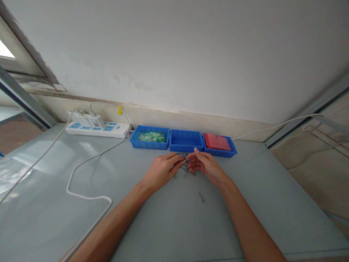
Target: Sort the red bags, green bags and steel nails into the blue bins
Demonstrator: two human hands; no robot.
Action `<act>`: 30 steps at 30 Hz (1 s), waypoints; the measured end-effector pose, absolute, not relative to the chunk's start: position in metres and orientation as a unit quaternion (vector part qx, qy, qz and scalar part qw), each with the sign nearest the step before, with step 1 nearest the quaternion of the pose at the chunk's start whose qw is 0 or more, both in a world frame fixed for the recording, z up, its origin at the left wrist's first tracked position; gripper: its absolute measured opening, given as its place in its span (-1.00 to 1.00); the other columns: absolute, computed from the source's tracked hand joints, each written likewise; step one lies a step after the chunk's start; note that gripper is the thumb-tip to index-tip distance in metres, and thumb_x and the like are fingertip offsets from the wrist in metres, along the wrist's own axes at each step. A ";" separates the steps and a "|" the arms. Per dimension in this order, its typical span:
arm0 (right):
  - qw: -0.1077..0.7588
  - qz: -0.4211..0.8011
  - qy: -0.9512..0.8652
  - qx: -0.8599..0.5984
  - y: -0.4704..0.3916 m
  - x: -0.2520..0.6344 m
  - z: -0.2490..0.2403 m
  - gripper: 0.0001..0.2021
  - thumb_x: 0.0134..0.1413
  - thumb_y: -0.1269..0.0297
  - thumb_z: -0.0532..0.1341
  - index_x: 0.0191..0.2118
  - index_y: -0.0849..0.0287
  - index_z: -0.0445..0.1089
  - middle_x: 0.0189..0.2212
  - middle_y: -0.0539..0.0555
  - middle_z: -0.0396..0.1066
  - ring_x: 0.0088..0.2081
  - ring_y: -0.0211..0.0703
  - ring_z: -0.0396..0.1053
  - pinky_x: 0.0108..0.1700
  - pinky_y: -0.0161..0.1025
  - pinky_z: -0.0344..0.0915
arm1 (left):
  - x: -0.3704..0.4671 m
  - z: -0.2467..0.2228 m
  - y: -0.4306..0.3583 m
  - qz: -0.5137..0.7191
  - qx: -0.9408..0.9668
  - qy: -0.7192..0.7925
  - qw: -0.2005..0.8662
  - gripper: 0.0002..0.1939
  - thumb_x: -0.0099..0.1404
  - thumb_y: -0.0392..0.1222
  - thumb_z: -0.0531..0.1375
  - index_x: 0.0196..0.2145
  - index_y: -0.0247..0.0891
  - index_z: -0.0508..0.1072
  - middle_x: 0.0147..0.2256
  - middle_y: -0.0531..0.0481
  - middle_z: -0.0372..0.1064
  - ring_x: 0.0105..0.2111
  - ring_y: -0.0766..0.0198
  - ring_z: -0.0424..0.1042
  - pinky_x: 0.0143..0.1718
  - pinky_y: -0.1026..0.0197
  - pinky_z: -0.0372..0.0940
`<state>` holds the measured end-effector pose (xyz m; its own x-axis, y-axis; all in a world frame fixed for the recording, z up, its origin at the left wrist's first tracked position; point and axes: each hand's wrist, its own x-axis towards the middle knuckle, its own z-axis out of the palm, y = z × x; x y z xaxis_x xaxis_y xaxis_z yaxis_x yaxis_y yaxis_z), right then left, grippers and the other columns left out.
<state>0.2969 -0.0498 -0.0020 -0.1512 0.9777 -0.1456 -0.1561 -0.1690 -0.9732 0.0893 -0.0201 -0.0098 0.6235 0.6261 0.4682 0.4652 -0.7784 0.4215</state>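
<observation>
Pinches a small metal screw (185,160) between thumb and fingertips of the left hand (163,169), grip apparently closed on it, just above a loose heap of screws (187,169) on the grey worktop (163,233). Holds the right hand (208,167) close by with a looser, open grip, thumb apart from curled fingers; cannot tell from this view about contact with the screw's far end.

Could easily drop the screw, from having only fingertips on something so thin. Would probably lose it among the heap beneath, with little to tell one piece from the next. Could also scatter the heap by brushing it with the right fingers, for want of room between the two hands. Might send strays off toward the near edge, like the single loose screw (201,197) lying apart, just inside the right forearm.

Risks nudging the middle blue tray (186,148) too, just behind the heap and close between the left blue tray (149,145) of green packets (152,137) and the right blue tray (221,153) of red packets (217,141). Might catch the white cable (89,198) with the left forearm, from working so near its loop, and perhaps tug at the power strip (110,127).
</observation>
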 end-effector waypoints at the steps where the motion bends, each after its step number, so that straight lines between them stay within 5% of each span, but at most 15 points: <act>1: 0.460 0.630 -0.435 -0.449 -0.050 0.297 -0.002 -0.45 0.04 -0.28 0.30 -0.30 0.22 0.56 -0.48 0.08 0.54 -0.46 -0.22 0.48 -0.35 -0.27 0.39 | 0.089 -0.010 -0.020 0.302 0.892 0.307 0.135 -0.67 0.54 -0.09 0.02 -0.11 -0.25 0.55 -0.24 -0.09 0.52 -0.32 0.26 0.51 -0.24 0.26 0.38; 13: 0.502 0.614 -0.425 -0.438 -0.048 0.297 -0.004 -0.59 0.01 -0.12 0.40 -0.31 0.18 0.59 -0.39 0.09 0.59 -0.37 -0.20 0.52 -0.27 -0.27 0.41 | 0.088 -0.006 -0.019 0.266 0.884 0.358 0.138 -0.70 0.51 -0.06 0.07 -0.02 -0.21 0.53 -0.18 -0.09 0.53 -0.31 0.23 0.53 -0.23 0.23 0.36; 19: 0.556 0.509 -0.459 -0.470 -0.047 0.302 -0.002 -0.63 0.01 0.03 0.40 -0.08 0.07 0.57 -0.08 0.12 0.59 -0.31 -0.19 0.48 -0.29 -0.24 0.39 | 0.081 -0.001 -0.014 0.180 0.874 0.446 0.066 -0.71 0.48 -0.09 0.05 -0.12 -0.23 0.55 -0.23 -0.11 0.49 -0.37 0.16 0.50 -0.36 0.20 0.28; 26: 0.545 0.465 -0.507 -0.479 -0.042 0.305 -0.008 -0.40 0.01 0.11 0.39 0.21 -0.04 0.38 0.28 0.15 0.32 -0.26 -0.20 0.49 -0.28 -0.23 0.42 | 0.076 0.007 -0.014 0.099 0.808 0.580 0.037 -0.61 0.49 0.05 -0.02 -0.22 -0.23 0.49 -0.22 -0.19 0.52 -0.34 -0.01 0.53 -0.44 0.16 0.21; 30: 0.517 0.399 -0.561 -0.509 -0.044 0.317 -0.004 -0.59 0.04 0.10 0.37 0.02 0.07 0.48 -0.01 0.15 0.54 -0.27 -0.15 0.48 -0.31 -0.24 0.40 | 0.077 0.006 -0.013 0.116 0.804 0.578 0.074 -0.60 0.51 0.03 -0.06 -0.27 -0.24 0.45 -0.26 -0.20 0.53 -0.36 0.01 0.53 -0.43 0.16 0.20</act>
